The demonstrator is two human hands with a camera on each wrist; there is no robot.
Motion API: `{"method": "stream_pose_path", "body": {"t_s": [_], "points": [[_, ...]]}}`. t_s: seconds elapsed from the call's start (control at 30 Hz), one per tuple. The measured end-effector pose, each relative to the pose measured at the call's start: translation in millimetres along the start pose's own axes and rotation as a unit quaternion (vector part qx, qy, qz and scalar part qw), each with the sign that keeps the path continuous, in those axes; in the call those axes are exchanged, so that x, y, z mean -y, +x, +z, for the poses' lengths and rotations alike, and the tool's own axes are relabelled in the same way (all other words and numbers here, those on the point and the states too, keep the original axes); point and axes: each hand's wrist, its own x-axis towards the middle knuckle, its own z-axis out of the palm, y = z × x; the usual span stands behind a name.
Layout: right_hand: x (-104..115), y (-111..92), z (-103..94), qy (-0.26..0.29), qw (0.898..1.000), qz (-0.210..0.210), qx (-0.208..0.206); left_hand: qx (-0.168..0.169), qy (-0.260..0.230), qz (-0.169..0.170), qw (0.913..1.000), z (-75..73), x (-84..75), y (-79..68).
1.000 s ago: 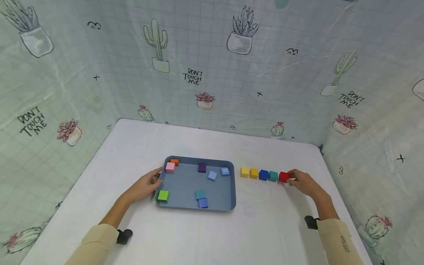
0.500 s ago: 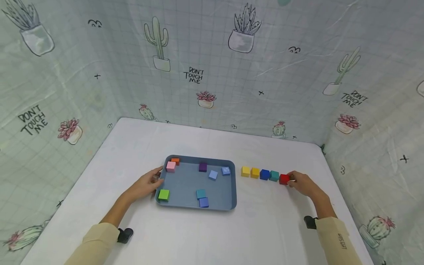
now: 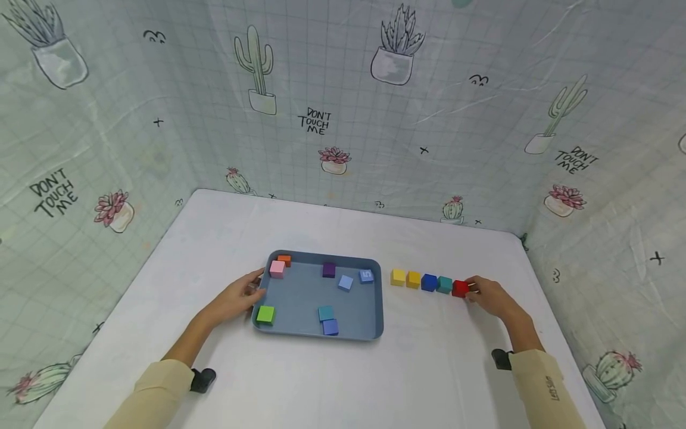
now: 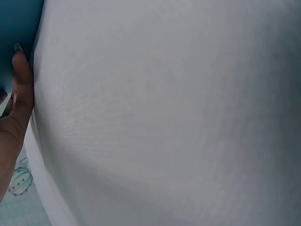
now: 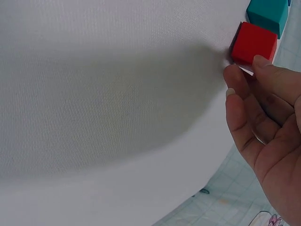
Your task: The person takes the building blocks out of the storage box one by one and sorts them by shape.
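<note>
In the head view, my left hand (image 3: 234,300) grips the left side of a blue-grey tray (image 3: 351,337), thumb at the rim. In the left wrist view only part of that hand (image 4: 18,96) shows, against the tray's blue wall (image 4: 18,23). My right hand (image 3: 492,296) holds a red cube (image 3: 460,289) between thumb and fingertips, at the right end of a row on the table. The right wrist view shows the thumb on the red cube (image 5: 254,44), beside a teal cube (image 5: 268,14). Leftward along the row follow teal (image 3: 444,284), blue (image 3: 429,282), orange-yellow (image 3: 413,279) and yellow (image 3: 398,277) cubes.
Inside the tray lie a green cube (image 3: 265,315), a pink cube (image 3: 277,269), an orange cube (image 3: 284,260), a purple cube (image 3: 329,270) and several blue or teal ones. The white table (image 3: 418,375) meets a patterned cloth backdrop (image 3: 364,173) behind and at both sides.
The red cube has shifted slightly left, closer to the teal cube, with my right hand on it. My left hand stays at the tray. The head view has tilted very slightly.
</note>
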Motion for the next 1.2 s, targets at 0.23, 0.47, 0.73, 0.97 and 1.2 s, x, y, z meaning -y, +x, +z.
{"method": "stream_pose_path", "body": {"t_s": [0.23, 0.47, 0.73, 0.97, 1.2], "points": [[1, -1, 0.9, 0.004, 1.000, 0.011, -0.007, 0.001, -0.003, -0.001, 1.0000, -0.4, -0.7, -0.4], [1, -4, 1.4, 0.009, 1.000, 0.024, -0.003, 0.003, -0.006, 0.005, 1.0000, -1.9, -1.9, 0.6], [4, -14, -5.9, 0.014, 0.999, 0.039, -0.028, 0.001, 0.001, -0.002, 1.0000, -1.4, -1.8, -0.1], [15, -13, -14.2, 0.016, 0.997, 0.027, -0.068, 0.001, 0.000, 0.003, 1.0000, -0.4, -1.8, 0.1], [45, -9, -15.2, 0.020, 0.997, 0.015, -0.071, 0.002, -0.006, 0.004, 1.0000, 0.0, 1.2, 1.6]]}}
